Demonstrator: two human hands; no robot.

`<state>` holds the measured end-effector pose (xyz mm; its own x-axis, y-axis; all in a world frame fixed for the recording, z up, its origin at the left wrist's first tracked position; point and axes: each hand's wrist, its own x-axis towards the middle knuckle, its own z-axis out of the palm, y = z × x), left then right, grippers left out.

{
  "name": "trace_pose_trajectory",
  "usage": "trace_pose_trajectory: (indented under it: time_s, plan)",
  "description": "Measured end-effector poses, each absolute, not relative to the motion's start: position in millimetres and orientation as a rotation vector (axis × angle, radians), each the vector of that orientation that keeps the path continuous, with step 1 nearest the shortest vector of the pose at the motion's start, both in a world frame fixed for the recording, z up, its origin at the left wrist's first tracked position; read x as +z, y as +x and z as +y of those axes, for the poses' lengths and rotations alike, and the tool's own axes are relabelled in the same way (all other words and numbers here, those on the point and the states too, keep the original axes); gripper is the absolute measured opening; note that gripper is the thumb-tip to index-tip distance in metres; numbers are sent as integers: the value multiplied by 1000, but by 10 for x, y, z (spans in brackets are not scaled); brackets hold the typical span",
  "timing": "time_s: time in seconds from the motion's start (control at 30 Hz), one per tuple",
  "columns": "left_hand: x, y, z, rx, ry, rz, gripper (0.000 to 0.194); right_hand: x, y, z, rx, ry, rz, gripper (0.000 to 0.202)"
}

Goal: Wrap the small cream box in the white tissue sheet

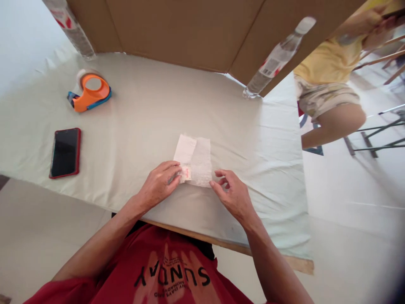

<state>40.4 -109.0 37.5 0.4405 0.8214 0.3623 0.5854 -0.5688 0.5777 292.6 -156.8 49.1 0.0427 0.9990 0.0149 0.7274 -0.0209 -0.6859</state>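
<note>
A thin white sheet (pixel 202 158), partly see-through and creased, lies flat on the cloth-covered table near its front edge. At its lower left is a small whitish piece with red print (pixel 187 173). My left hand (pixel 163 181) has its fingertips on the sheet's left edge and that small piece, the thumb and fingers pressed close around it. My right hand (pixel 232 194) rests at the sheet's lower right corner, thumb tip by the edge, with the fingers curled loosely and apart from the thumb.
An orange tape dispenser (pixel 87 99) and a red-edged phone (pixel 66 153) are on the left. Behind stands a cardboard panel (pixel 183 33) with one bottle (pixel 74 31) at its left and another (pixel 275 61) at its right. Beyond the table's right side sits a person (pixel 330 67).
</note>
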Motion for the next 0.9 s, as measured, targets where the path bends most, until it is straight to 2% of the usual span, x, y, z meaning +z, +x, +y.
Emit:
trace_pose_trajectory:
  time_s: [0.2, 0.3, 0.43, 0.6, 0.9]
  plan:
    - [391, 429, -1078, 917, 2426, 1188, 17, 426, 2825, -1583, 886, -1965, -1551, 63]
    - [397, 440, -1066, 887, 2459, 1181, 18, 375, 2687, -1473, 897, -1977, -1513, 71]
    - [400, 446, -1037, 877, 2505, 1146, 18, 276, 2570, -1376, 901, -1908, -1398, 72]
    - [394, 462, -1025, 815, 2523, 1159, 15, 286, 2427, -1382, 825, -1737, -1313, 60]
    - [377, 505, -1030, 712, 2492, 1203, 14, 422, 2186, -1331, 857, -1619, -1304, 63]
